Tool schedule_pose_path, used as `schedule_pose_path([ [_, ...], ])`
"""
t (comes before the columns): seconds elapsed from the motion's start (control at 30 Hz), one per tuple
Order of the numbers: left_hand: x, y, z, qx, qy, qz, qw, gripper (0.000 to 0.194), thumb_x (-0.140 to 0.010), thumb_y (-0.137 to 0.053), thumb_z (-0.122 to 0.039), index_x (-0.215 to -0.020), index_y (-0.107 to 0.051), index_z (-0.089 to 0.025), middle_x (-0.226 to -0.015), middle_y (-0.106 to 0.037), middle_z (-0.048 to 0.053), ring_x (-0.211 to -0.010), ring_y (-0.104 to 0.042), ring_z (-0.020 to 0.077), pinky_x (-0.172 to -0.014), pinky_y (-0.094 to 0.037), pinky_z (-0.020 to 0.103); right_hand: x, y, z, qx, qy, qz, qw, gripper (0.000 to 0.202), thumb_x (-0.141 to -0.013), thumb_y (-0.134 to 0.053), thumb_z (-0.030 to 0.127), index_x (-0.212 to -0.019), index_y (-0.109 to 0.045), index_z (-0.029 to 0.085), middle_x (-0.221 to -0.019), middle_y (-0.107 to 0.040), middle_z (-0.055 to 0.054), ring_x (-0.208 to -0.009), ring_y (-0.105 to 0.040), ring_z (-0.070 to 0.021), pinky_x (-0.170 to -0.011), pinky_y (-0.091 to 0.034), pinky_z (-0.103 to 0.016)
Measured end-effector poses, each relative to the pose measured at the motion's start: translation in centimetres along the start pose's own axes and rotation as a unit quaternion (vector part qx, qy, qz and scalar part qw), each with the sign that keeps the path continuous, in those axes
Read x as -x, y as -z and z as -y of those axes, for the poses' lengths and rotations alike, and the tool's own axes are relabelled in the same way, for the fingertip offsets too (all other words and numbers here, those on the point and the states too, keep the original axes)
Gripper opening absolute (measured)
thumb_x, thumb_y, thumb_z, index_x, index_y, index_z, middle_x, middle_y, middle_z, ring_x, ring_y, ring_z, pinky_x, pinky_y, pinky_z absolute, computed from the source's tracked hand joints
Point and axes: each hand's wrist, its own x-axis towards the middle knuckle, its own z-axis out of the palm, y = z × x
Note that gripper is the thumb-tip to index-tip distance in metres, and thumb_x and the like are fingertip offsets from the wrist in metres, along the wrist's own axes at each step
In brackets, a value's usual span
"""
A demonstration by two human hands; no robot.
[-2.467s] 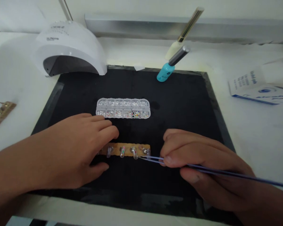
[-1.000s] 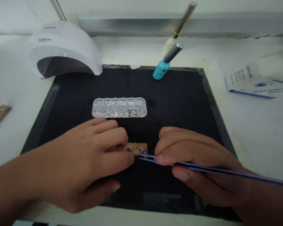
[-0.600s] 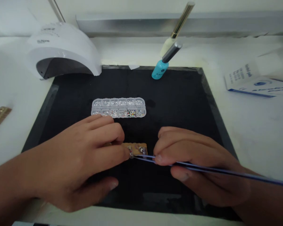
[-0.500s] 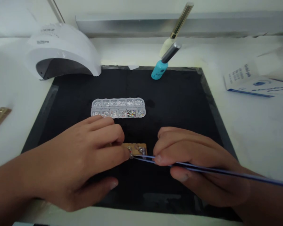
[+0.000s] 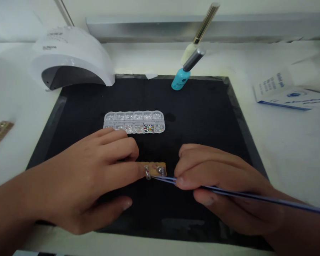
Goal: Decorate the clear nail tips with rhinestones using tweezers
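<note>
A small gold-brown strip lies on the black mat, with shiny nail-like pieces on it. My left hand rests over the strip's left part, its index fingertip beside one shiny piece and its thumb apart below; its palm side is hidden. My right hand is closed on blue tweezers, held between thumb and fingers. The tweezer tips are close together beside the shiny piece; whether they grip anything is too small to tell. A clear compartment case of tiny gems sits behind the hands.
The black mat lies on a white table. A white lamp stands back left, a turquoise bottle and a pale bottle at the back. There is a box at right and another gold strip far left.
My left index finger has drawn back slightly to the left, showing more of the shiny piece. The right hand with the tweezers has barely shifted.
</note>
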Motion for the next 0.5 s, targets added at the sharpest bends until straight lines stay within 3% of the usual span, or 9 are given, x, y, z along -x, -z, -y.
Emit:
schedule_pose_path([
  [0.5,-0.19,0.08,-0.26,0.004,0.032,0.001,0.999,0.032,-0.081,-0.06,-0.02,-0.113,-0.055,-0.02,-0.098,-0.054,0.004,-0.085,-0.049,0.0202,-0.074,-0.041,0.038,0.21,-0.09,-0.16,-0.01,0.007,-0.009,1.0,0.013,-0.099,-0.049,0.021,-0.098,-0.06,0.015,-0.086,-0.069,-0.003,-0.085,-0.064,-0.0098,-0.088,-0.049,-0.029],
])
